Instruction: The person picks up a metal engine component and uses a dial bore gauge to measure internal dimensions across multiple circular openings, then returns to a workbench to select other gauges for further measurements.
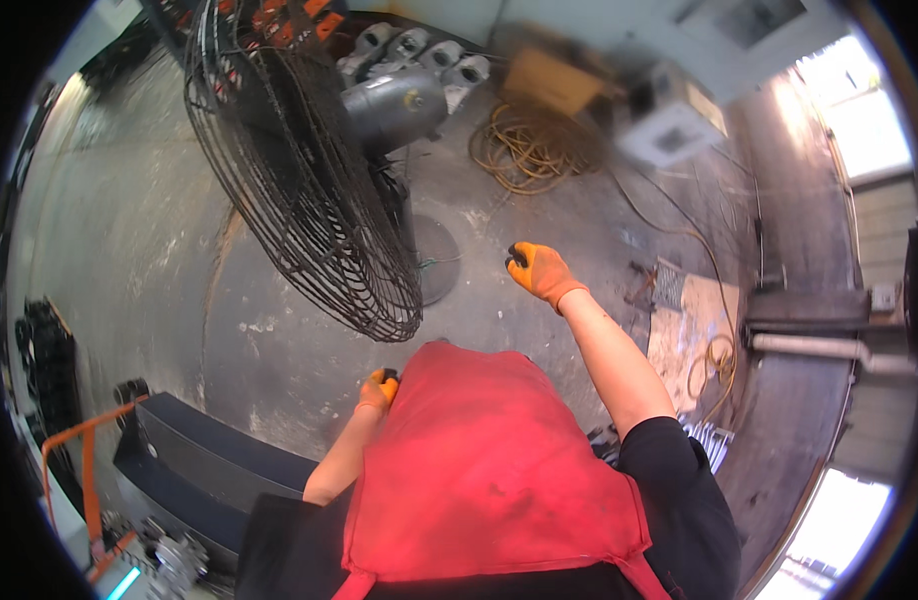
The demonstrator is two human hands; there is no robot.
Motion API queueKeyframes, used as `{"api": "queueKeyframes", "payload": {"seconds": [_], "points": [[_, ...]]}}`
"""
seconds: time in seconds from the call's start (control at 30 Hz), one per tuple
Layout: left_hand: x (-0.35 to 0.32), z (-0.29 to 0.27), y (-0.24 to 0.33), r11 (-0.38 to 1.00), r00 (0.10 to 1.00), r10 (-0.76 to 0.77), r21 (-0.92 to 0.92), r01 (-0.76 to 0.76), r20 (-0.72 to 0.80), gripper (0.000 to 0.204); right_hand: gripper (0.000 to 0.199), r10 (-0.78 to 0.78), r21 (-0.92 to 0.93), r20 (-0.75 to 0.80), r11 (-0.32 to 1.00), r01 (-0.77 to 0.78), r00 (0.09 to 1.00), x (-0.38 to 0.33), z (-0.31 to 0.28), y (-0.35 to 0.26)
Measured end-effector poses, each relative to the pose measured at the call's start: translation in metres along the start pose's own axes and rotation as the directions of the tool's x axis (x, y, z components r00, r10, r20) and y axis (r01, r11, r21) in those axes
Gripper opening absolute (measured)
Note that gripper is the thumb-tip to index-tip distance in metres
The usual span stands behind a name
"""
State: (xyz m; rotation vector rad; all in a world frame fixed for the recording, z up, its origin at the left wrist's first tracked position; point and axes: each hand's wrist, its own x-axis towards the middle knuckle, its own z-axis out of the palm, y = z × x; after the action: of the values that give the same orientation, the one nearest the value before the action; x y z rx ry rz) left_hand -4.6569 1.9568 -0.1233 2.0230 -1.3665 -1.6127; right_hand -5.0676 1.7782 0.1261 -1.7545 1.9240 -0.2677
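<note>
I look down over my red apron at a concrete floor. My right hand, in an orange glove, is stretched out in front of me with the fingers curled; nothing shows in it. My left hand, also in an orange glove, is close against the apron's left edge, partly hidden by it, and I cannot tell whether it holds anything. A large black pedestal fan with a wire cage stands just ahead and to the left of both hands, its grey motor behind the cage.
A coil of yellow cable lies on the floor ahead, with a blurred cardboard box and a grey box beyond. A dark cart with an orange frame sits at lower left. Cardboard sheets and a hose lie at right.
</note>
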Motion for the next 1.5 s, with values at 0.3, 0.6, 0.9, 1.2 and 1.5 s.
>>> {"api": "queueKeyframes", "payload": {"seconds": [0.3,0.6,0.9,1.2,1.5], "points": [[-0.004,0.085,0.247,0.961,0.913,0.217,-0.090,-0.263,-0.347,0.041,0.045,0.051,-0.192,0.423,0.981,0.035,0.904,0.074,-0.035,0.155],[0.075,0.123,0.415,0.977,0.725,-0.174,-0.210,0.041,-0.667,0.039,0.047,0.060,-0.112,0.358,0.994,-0.021,0.932,0.165,-0.126,0.363],[0.102,0.057,0.504,0.966,0.159,-0.235,-0.213,0.146,-0.959,0.060,0.046,-0.560,0.016,0.420,0.792,0.611,0.714,0.297,-0.105,0.188],[0.073,0.211,0.455,0.952,0.178,-0.305,-0.306,0.022,-0.936,0.044,0.060,-0.721,0.087,0.458,0.618,0.781,0.520,0.241,-0.006,-0.038],[-0.033,0.469,0.364,0.580,-0.225,-0.746,-0.778,0.242,-0.627,0.030,0.047,-0.669,0.286,0.198,0.739,0.610,0.717,0.204,0.063,-0.112]]}}
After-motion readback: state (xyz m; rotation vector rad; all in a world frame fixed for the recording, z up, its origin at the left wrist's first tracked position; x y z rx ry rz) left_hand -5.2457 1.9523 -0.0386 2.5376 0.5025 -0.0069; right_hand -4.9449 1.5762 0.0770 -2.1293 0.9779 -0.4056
